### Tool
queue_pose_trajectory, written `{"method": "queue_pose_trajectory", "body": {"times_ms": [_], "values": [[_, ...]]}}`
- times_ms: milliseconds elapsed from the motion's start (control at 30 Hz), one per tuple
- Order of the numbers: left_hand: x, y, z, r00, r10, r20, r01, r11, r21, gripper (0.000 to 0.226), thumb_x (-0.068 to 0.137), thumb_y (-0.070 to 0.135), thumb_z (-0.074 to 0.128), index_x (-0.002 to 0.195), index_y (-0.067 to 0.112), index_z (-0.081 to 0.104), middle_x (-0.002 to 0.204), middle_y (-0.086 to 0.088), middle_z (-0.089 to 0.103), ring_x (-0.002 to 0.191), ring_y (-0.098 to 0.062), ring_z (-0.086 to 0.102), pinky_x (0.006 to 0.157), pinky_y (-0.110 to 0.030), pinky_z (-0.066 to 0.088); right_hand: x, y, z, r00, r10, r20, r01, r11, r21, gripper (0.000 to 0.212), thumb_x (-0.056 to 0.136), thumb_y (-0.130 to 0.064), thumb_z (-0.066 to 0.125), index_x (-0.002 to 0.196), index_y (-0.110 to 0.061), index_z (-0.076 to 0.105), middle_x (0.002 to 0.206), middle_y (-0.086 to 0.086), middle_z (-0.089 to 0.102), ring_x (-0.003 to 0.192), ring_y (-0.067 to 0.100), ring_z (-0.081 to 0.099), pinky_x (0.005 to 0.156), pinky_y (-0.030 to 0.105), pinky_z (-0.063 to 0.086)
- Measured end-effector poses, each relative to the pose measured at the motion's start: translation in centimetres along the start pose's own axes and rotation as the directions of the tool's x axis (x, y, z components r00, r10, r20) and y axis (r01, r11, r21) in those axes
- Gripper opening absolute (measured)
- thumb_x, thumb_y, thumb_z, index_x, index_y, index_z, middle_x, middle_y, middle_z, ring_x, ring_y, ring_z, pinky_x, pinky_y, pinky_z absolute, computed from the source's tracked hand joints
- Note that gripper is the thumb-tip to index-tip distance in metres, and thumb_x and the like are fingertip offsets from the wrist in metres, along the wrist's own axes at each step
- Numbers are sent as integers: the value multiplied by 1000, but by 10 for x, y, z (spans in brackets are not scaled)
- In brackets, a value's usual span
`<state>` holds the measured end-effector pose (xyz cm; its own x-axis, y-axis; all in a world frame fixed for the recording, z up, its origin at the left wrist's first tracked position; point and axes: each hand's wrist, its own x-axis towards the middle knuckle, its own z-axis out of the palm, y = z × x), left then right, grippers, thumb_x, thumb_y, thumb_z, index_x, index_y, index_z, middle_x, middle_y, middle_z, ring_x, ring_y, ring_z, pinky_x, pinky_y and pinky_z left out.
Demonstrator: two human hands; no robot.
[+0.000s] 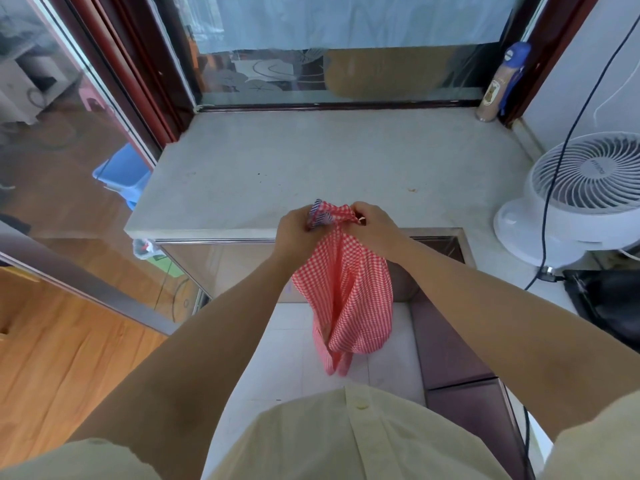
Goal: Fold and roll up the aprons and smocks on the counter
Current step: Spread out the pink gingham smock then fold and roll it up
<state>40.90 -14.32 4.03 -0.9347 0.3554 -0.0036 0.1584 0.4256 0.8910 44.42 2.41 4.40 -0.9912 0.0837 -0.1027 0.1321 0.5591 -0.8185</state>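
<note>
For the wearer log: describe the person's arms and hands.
Arms are bare below short pale-yellow fabric sleeves of a buttoned shirt. The left hand and right hand are ungloved, with no watch or band at either wrist.

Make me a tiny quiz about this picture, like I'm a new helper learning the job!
1. How many hands grip the red-and-white checked cloth garment? A) none B) one C) two
2. True or false: it is already neatly rolled up.
3. Fill in: the round white plastic fan stands on the person's ____ side.
Key: 1 C, the left hand and the right hand both pinch its top; 2 false, it hangs loose; 3 right.
</note>
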Motion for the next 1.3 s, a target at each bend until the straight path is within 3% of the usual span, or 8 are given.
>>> {"method": "queue_pose_trajectory", "body": {"times_ms": [200,333,467,633,767,900,1167,1300], "values": [[2,-14,-11,997,52,54,-55,997,58,18,95,6,48,88,13,63,73,-5,65,64,-17,55,66,-31,42,-1,32,13,946,198,256,-110,940,-322,46,77,-35,69,113,-11,53,103,4,63,94,20,60,85,38,52],[-3,-23,-14,992,19,123,-19,1000,-2,22,96,0,45,102,7,65,85,1,69,78,-12,63,78,-30,51,-2,56,19,913,325,245,-163,844,-512,35,88,-21,63,120,-11,53,118,9,61,106,26,57,89,38,48],[-8,-25,-20,990,-26,137,50,984,-173,27,96,-6,38,106,3,61,88,-2,66,77,-6,63,74,-19,51,-3,47,15,943,238,231,-67,820,-569,12,87,-18,61,95,-11,67,90,5,61,86,21,58,71,27,43],[-12,-24,-21,988,-80,129,112,958,-263,25,97,-4,36,101,3,59,82,-4,63,71,-6,61,69,-17,50,-19,49,22,708,367,603,-43,875,-482,11,71,-1,58,73,-8,66,83,11,68,80,20,60,75,34,49],[-10,-30,-25,980,-162,115,190,932,-309,21,97,0,38,98,0,59,83,-11,59,78,-19,56,74,-33,47,-16,53,33,897,297,328,-185,925,-333,23,89,-3,47,88,-4,70,95,12,71,89,26,65,81,32,49],[-14,-34,-37,976,-187,112,213,927,-308,24,96,0,40,96,4,64,83,-12,61,75,-21,57,69,-29,47,-18,47,38,655,395,644,-275,919,-284,31,87,-16,66,115,-4,65,113,12,70,104,28,66,96,40,52],[-22,-43,-51,949,-259,180,314,844,-435,22,94,-1,45,88,6,65,74,-7,64,65,-16,60,67,-26,49,-16,37,63,852,118,510,-27,983,-182,28,87,-23,66,110,-6,67,111,8,65,101,20,60,93,29,45],[-27,-39,-52,946,-257,199,320,844,-430,23,92,-4,45,87,5,65,66,-2,65,60,-13,60,64,-25,49,-7,36,81,905,107,413,-21,978,-207,55,88,-33,65,133,-2,54,132,14,59,123,31,54,104,34,40]]}}
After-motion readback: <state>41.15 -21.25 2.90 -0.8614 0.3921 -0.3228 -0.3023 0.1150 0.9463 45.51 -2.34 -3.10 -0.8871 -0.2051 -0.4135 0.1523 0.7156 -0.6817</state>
